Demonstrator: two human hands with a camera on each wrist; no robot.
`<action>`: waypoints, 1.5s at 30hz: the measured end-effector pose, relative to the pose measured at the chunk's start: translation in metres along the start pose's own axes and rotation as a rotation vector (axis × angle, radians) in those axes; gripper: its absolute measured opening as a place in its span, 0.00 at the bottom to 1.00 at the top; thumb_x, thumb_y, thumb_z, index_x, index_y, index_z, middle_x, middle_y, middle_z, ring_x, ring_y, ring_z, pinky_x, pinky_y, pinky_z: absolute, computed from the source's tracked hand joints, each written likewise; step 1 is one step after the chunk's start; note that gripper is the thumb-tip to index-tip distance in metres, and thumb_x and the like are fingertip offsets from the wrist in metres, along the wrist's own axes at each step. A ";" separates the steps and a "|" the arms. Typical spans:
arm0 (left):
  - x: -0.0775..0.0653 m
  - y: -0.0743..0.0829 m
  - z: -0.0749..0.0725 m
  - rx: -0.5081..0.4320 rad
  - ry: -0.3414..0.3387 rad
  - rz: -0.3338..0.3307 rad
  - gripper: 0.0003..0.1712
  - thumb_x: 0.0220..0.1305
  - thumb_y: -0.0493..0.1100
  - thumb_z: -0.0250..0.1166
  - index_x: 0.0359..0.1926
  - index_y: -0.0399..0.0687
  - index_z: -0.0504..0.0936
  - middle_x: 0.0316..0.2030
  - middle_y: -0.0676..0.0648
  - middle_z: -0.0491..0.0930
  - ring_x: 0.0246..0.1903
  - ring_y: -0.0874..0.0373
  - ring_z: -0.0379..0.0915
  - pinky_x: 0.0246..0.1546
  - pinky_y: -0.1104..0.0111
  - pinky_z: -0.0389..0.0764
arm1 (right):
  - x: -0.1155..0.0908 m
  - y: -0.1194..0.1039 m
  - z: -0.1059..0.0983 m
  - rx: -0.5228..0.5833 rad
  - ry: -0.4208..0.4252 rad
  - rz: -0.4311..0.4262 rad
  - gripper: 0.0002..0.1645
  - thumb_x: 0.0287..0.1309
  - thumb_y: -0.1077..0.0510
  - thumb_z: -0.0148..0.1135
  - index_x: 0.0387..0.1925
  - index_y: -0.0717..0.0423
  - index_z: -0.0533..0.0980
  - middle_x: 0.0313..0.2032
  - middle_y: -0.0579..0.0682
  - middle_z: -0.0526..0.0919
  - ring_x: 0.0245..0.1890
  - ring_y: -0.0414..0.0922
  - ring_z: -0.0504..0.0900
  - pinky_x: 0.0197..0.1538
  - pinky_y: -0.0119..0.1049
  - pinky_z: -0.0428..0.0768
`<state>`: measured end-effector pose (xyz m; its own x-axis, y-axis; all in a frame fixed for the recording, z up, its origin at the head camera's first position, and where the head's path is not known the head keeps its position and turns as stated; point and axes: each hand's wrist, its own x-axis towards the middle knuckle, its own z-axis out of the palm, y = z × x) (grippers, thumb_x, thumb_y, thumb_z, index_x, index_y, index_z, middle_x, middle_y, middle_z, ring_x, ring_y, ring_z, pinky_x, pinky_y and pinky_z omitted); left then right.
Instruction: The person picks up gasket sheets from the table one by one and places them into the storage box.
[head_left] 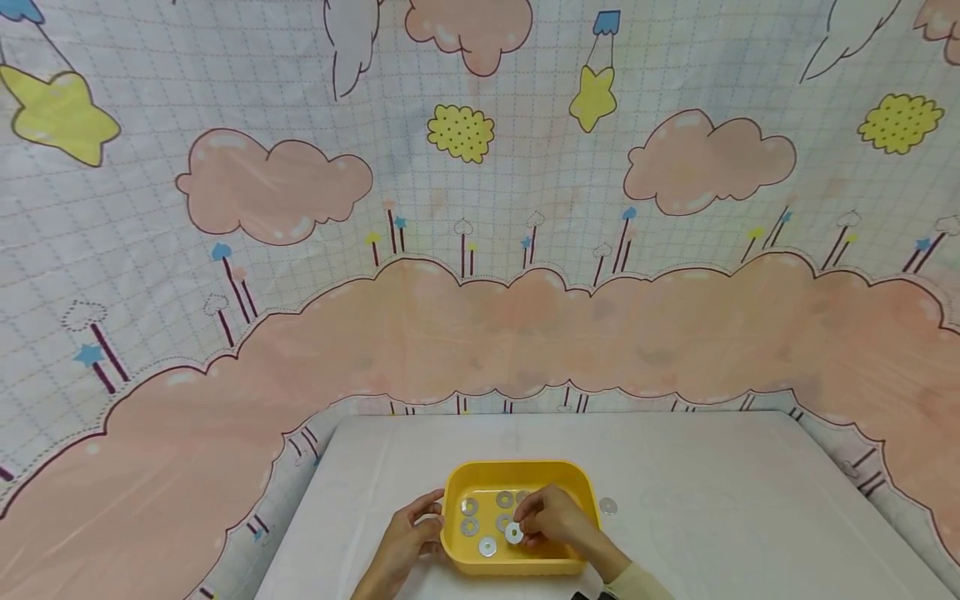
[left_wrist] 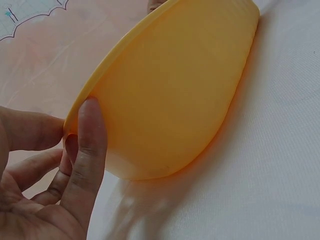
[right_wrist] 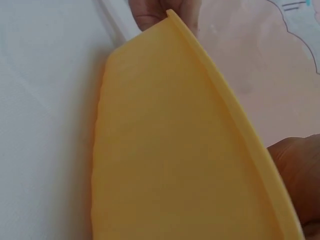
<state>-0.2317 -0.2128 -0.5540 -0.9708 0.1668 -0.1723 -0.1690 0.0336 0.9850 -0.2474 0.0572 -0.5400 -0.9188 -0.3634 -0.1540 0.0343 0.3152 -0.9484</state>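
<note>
A yellow plastic tray (head_left: 517, 568) sits on the white tabletop with several flat metal washers (head_left: 469, 526) inside. My right hand (head_left: 553, 517) reaches over the tray and pinches a washer (head_left: 513, 533) between thumb and fingertips. At the tray's left side, my left hand (head_left: 408, 537) touches the outer wall and rim with its thumb and fingers. The left wrist view has that thumb (left_wrist: 89, 135) extended against the outer wall. In the right wrist view the tray wall hides most of my right hand (right_wrist: 302, 180), so its washer is out of sight there.
Just right of the tray, a single washer (head_left: 608, 506) lies on the white tabletop (head_left: 712, 500). A patterned curtain (head_left: 525, 333) with clouds and stars hangs behind the table and along both sides.
</note>
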 end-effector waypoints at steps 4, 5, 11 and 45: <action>0.000 0.001 0.000 0.002 0.003 0.001 0.37 0.60 0.35 0.59 0.70 0.32 0.62 0.48 0.43 0.70 0.33 0.59 0.76 0.32 0.68 0.85 | 0.000 0.003 0.003 -0.001 -0.003 0.009 0.04 0.52 0.73 0.62 0.30 0.66 0.81 0.22 0.50 0.81 0.17 0.38 0.80 0.26 0.32 0.85; 0.000 0.000 0.000 0.003 0.004 0.002 0.37 0.60 0.35 0.60 0.70 0.32 0.62 0.48 0.43 0.70 0.33 0.59 0.76 0.32 0.68 0.85 | 0.000 0.003 0.003 0.002 -0.001 0.012 0.04 0.52 0.73 0.62 0.30 0.67 0.81 0.21 0.50 0.80 0.17 0.38 0.80 0.25 0.32 0.84; 0.000 0.000 0.001 0.000 0.011 0.004 0.37 0.60 0.34 0.60 0.70 0.32 0.62 0.48 0.43 0.70 0.34 0.60 0.75 0.31 0.68 0.85 | 0.001 0.005 0.006 -0.020 0.000 0.038 0.04 0.51 0.73 0.62 0.28 0.66 0.81 0.20 0.50 0.80 0.16 0.37 0.79 0.24 0.30 0.83; -0.006 -0.002 -0.001 -0.010 -0.015 -0.023 0.36 0.64 0.35 0.59 0.71 0.33 0.61 0.49 0.43 0.70 0.31 0.60 0.75 0.33 0.67 0.85 | -0.037 -0.025 -0.038 -0.022 0.148 -0.136 0.12 0.60 0.59 0.64 0.42 0.64 0.81 0.38 0.58 0.84 0.35 0.48 0.83 0.37 0.34 0.85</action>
<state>-0.2255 -0.2147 -0.5545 -0.9641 0.1804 -0.1948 -0.1929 0.0279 0.9808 -0.2290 0.0958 -0.5000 -0.9621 -0.2719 0.0189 -0.1012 0.2921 -0.9510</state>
